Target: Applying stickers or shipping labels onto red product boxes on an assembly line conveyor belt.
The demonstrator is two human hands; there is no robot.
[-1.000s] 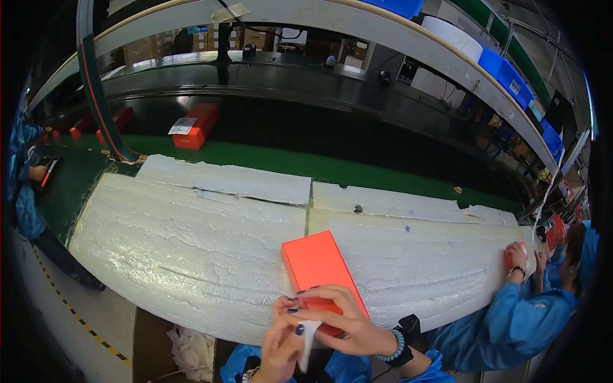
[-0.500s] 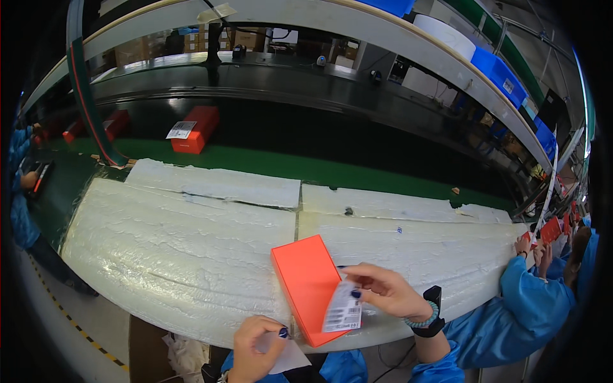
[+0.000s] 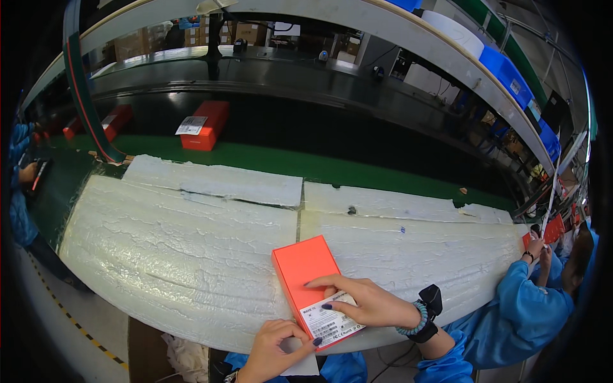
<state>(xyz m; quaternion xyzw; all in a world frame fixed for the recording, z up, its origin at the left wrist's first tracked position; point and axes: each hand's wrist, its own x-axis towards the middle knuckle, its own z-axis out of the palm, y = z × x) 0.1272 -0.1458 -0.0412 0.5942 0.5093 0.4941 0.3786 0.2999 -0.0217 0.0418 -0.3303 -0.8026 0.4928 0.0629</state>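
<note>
An orange-red box [image 3: 300, 263] lies at a slant near the front edge of the table. On its lower end sits a white printed label [image 3: 319, 323], nearly flat against the top face. My right hand [image 3: 370, 305] rests over that label with its fingers stretched out, its thumb and fingertips touching the label and the box. My left hand [image 3: 276, 350] is at the box's lower left corner, thumb by the label's edge. Its curled fingers pinch a piece of white backing paper [image 3: 305, 366], which hangs down past the table edge.
Wrinkled clear film covers the pale worktable [image 3: 179, 255]. Beyond it runs a dark green conveyor belt [image 3: 306, 153] carrying a labelled red box [image 3: 214, 124] and others farther left. A person in a blue sleeve [image 3: 504, 325] works at the right; another stands at the far left.
The label, hanging loose from my right hand before, now lies on the box under that hand's fingers. My left hand has moved right to the box's corner. The belt box has shifted slightly right.
</note>
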